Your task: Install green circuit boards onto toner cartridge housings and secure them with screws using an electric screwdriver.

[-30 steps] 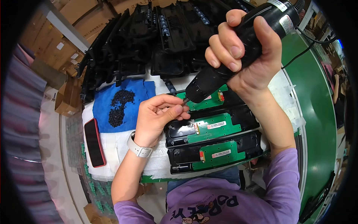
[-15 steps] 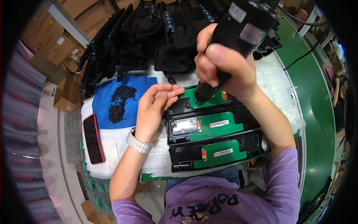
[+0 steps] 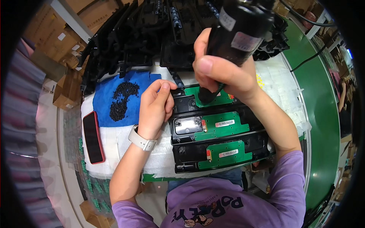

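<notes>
A black electric screwdriver [image 3: 243, 28] is in my right hand [image 3: 228, 76], its fingers wrapped round the body. The tool's tapered nose points down onto the green circuit board [image 3: 224, 99] in the farthest of three black plastic housings. My left hand [image 3: 155, 104] rests by that housing's left end, with the fingers curled in and the thumb against the index finger; anything between them is too small to make out. Closer to me lie the middle housing with its green board [image 3: 216, 132] and the nearest housing with its green board [image 3: 224, 163]. The screwdriver's tip is hidden.
Small black screws [image 3: 119, 108] lie heaped on a blue cloth [image 3: 103, 91] at the left. A red-edged phone [image 3: 93, 138] lies on the white table covering [image 3: 118, 142]. Black plastic parts [image 3: 121, 45] are stacked along the back. A green surface [image 3: 323, 133] runs down the right side.
My left hand has drawn slightly left, its outstretched fingers now curled in. The screwdriver in my right hand has shifted a little left and stands more upright over the same board.
</notes>
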{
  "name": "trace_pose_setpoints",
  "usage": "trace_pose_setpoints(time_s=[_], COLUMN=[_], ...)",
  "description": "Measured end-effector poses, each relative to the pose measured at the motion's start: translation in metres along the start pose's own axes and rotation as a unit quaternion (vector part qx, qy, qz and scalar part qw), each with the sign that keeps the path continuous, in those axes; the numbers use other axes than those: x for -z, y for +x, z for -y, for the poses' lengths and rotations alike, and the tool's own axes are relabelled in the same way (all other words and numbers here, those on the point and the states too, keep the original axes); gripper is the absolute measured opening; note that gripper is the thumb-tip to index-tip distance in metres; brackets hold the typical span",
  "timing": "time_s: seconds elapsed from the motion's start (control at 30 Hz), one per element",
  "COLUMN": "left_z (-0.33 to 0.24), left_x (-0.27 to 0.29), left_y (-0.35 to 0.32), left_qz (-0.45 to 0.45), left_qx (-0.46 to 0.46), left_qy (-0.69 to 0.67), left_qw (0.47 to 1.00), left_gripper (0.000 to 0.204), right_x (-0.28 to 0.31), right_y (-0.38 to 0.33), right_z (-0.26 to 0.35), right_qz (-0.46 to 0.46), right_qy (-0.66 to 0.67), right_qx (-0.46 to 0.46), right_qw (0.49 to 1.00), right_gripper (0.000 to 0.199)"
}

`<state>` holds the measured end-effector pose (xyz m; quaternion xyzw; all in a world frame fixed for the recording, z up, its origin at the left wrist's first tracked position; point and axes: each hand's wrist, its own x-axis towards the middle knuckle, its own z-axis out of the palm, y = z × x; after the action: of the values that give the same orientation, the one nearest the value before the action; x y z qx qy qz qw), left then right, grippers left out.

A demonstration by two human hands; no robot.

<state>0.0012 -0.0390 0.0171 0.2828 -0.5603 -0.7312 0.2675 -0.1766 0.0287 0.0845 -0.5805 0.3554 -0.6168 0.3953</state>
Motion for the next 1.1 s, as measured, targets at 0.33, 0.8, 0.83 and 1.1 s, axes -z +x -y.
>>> trace_pose_setpoints(time_s=[0.33, 0.8, 0.83, 1.1], left_z=[0.01, 0.004, 0.005, 0.002], left_x=[-0.003, -0.015, -0.015, -0.017], left_y=[0.004, -0.005, -0.005, -0.008], left_qz=[-0.005, 0.023, 0.026, 0.016], left_qx=[0.011, -0.029, -0.036, -0.019], left_qy=[0.047, 0.004, -0.006, -0.021], left_qw=[0.999, 0.999, 0.999, 0.999], left_gripper=[0.009, 0.011, 0.011, 0.011], right_x=[-0.012, 0.024, 0.023, 0.013], right_y=[0.001, -0.002, -0.001, -0.014], right_z=[0.0, 0.02, 0.018, 0.032], right_qz=[0.024, 0.005, 0.005, -0.068], right_qy=[0.005, 0.216, 0.237, 0.136], right_qx=[0.01, 0.156, 0.159, 0.126], right_qw=[1.0, 0.964, 0.958, 0.98], right_gripper=[0.016, 0.038, 0.038, 0.039])
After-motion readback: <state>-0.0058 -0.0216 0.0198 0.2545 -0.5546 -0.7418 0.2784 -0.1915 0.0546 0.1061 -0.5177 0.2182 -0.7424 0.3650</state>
